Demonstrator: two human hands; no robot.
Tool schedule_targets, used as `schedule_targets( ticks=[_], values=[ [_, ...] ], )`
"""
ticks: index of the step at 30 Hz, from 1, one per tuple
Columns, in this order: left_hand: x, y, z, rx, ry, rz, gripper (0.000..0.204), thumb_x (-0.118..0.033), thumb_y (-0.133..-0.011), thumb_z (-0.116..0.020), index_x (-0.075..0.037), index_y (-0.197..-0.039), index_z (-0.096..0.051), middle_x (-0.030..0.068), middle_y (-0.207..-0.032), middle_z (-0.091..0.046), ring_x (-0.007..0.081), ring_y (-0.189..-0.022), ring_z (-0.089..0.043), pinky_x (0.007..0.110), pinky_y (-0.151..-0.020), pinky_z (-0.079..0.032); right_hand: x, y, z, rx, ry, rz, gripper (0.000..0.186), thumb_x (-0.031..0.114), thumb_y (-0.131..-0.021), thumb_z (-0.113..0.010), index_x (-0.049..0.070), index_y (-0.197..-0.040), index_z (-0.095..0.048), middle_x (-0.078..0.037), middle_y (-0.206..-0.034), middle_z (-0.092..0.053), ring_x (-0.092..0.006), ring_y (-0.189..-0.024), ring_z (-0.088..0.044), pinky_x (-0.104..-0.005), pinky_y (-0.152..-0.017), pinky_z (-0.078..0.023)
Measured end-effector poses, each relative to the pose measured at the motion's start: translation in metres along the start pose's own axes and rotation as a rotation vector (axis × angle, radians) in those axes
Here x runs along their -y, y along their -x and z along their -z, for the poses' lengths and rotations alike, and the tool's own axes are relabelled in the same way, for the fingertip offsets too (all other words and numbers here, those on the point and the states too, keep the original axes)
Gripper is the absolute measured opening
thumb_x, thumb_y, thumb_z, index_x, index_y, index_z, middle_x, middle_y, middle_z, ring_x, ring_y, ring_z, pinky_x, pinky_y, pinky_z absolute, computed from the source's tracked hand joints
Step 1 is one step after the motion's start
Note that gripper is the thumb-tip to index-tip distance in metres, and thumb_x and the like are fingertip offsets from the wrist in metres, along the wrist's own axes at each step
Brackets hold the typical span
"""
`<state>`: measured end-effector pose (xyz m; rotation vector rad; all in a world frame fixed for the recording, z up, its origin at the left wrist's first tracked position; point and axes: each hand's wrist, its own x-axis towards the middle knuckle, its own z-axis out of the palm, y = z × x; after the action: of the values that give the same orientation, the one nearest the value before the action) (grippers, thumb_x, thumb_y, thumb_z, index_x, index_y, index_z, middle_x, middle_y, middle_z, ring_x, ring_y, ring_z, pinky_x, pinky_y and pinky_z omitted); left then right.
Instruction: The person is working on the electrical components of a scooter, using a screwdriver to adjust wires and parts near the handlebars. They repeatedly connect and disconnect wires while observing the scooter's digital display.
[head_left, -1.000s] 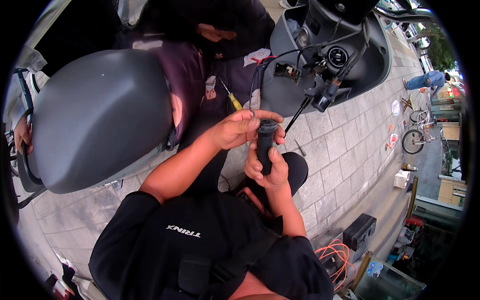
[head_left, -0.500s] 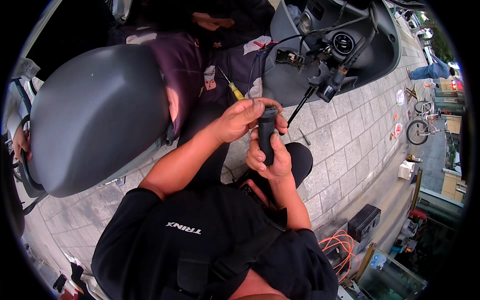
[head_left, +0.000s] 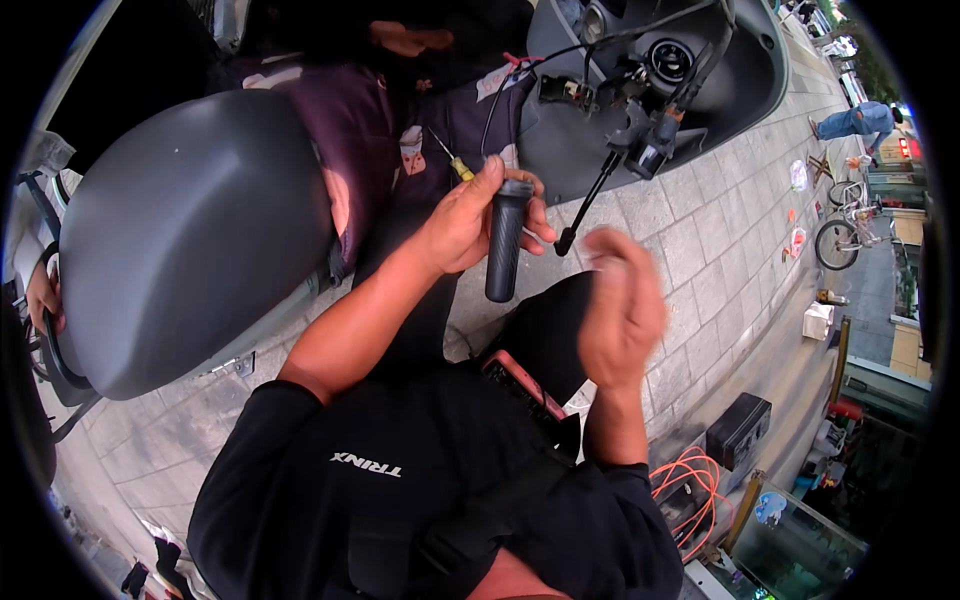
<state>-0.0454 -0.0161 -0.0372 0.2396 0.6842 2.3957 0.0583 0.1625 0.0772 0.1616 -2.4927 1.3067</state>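
Observation:
My left hand (head_left: pixel 465 222) is closed round the upper end of a black ribbed handlebar grip (head_left: pixel 507 245), which points down over my lap. My right hand (head_left: pixel 625 305) is raised to the right of the grip and apart from it. Motion smears its fingers, and I see nothing clear in it. Between the hands and a little farther off, a brake lever (head_left: pixel 590 205) sticks out from the scooter's handlebar assembly (head_left: pixel 645 135). Just beyond my left hand, a screwdriver with a yellow handle (head_left: pixel 461 168) lies on the dark patterned cloth (head_left: pixel 412 150).
The grey scooter seat (head_left: pixel 200 240) fills the left side. Ahead is the scooter's grey front body (head_left: pixel 740 100) with loose cables. A red-edged device (head_left: pixel 522 385) lies by my waist. At the right are a black case (head_left: pixel 738 430) and an orange cable (head_left: pixel 690 490). Another person's hand (head_left: pixel 43 298) shows at far left.
My right hand has let go of the grip and moved to the right. My left hand keeps the grip and has shifted slightly left, so its full length now shows.

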Motion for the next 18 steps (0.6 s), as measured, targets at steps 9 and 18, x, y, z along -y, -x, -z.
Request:
schedule_targets(
  ticks=[9,18],
  values=[
    [0.001,0.007,-0.012,-0.108,0.027,0.080,0.069,-0.069,-0.104,-0.040,-0.006,-0.127,-0.057,0.0070,-0.091,-0.058,0.0171,-0.059,-0.056,0.032,-0.048,-0.047,0.014,-0.010,0.016,-0.355,0.166,0.519,0.049,0.021,-0.105,-0.052,-0.012,-0.142,-0.047,-0.025,-0.142,-0.050,-0.0347,-0.135,-0.048,-0.0457,-0.112,-0.039],
    [-0.014,0.009,0.004,0.145,0.103,0.069,0.061,-0.045,-0.103,-0.049,0.001,-0.142,-0.049,0.0125,-0.103,-0.050,0.0233,-0.078,-0.049,0.035,-0.058,-0.043,-0.068,0.124,0.096,-0.730,-0.039,-0.295,0.025,0.010,-0.105,-0.062,-0.006,-0.123,-0.066,-0.010,-0.095,-0.072,-0.0132,-0.083,-0.069,-0.0273,-0.075,-0.057]
  ],
)
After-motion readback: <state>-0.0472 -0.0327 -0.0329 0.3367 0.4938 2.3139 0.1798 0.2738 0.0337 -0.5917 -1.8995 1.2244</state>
